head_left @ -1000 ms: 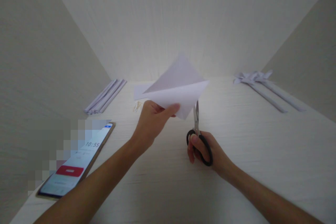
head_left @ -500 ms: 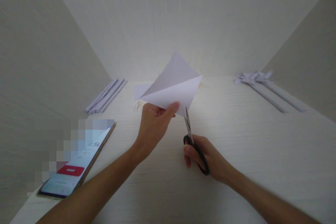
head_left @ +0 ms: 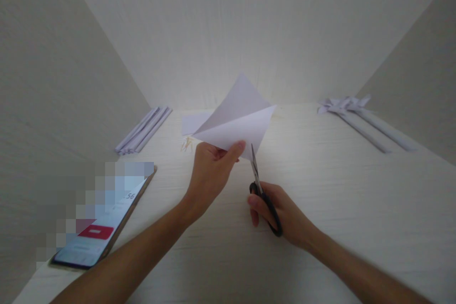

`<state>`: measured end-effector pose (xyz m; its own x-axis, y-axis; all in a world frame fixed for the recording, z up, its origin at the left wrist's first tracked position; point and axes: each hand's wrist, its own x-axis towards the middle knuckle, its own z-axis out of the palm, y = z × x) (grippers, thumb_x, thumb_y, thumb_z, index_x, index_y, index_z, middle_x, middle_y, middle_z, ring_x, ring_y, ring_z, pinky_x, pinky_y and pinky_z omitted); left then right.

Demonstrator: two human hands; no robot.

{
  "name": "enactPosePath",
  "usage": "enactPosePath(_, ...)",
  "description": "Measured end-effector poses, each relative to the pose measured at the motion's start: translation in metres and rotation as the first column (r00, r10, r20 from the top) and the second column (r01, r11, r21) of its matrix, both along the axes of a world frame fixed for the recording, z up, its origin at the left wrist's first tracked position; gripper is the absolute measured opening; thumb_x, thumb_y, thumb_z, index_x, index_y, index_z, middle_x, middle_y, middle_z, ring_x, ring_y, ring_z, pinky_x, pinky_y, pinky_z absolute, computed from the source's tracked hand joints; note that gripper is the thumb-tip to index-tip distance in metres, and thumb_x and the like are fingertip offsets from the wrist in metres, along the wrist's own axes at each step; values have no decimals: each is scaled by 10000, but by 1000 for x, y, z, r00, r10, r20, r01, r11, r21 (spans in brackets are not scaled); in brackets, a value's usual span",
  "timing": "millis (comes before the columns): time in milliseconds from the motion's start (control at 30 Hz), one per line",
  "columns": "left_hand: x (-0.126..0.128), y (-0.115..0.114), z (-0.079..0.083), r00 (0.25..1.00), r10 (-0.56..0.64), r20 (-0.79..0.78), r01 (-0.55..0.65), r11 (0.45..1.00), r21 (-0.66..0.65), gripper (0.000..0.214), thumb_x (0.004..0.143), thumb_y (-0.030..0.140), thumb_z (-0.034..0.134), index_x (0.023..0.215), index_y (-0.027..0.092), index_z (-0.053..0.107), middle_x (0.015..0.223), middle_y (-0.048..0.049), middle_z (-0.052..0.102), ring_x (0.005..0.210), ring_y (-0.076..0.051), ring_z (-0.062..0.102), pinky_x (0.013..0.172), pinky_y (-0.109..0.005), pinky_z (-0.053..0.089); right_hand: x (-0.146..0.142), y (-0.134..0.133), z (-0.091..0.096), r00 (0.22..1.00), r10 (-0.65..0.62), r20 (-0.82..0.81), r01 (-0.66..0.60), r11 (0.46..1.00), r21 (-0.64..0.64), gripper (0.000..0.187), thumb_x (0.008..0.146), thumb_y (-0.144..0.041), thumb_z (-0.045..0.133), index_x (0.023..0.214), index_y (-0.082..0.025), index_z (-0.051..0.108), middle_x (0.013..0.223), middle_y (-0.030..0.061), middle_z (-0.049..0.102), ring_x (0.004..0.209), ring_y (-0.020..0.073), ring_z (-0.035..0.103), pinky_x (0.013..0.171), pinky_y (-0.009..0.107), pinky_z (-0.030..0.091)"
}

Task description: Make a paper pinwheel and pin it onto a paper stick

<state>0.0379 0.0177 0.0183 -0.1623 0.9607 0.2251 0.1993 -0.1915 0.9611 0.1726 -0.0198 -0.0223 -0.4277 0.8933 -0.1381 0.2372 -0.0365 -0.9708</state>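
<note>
My left hand (head_left: 215,166) pinches a folded sheet of white paper (head_left: 238,121) near its lower edge, thumb on top and fingers underneath. The fold runs across the sheet, with one pointed corner standing up behind it. My right hand (head_left: 276,209) grips a pair of scissors (head_left: 257,175) by the black handles, thumb and fingers through the loops. The metal blades point up and away, at the lower right corner of the paper just right of my left thumb. One blade lies in front of the paper; the other is partly hidden.
Several rolled paper tubes (head_left: 144,130) lie at the back left. At the back right are paper sticks with fringed ends (head_left: 370,126). A flat paper piece (head_left: 192,123) and thin rubber bands (head_left: 187,144) lie behind my left hand. A phone (head_left: 96,232) rests at the left. Walls enclose the tabletop.
My left hand and the paper have shifted slightly right and toward me. The scissors have moved a touch left, with their blades closer together at the paper's corner.
</note>
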Motion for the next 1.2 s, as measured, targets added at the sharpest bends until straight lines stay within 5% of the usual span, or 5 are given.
enactPosePath(1200, -1, 0, 1, 998, -59, 9, 59, 998, -7, 183, 655, 290, 599, 547, 147, 636, 560, 1, 651, 538, -123, 583, 492, -208, 448, -1, 0, -3, 999, -6, 34, 6, 1000, 2, 374, 742, -491, 506, 569, -167, 436, 490, -17, 489, 453, 88, 429, 441, 204, 326)
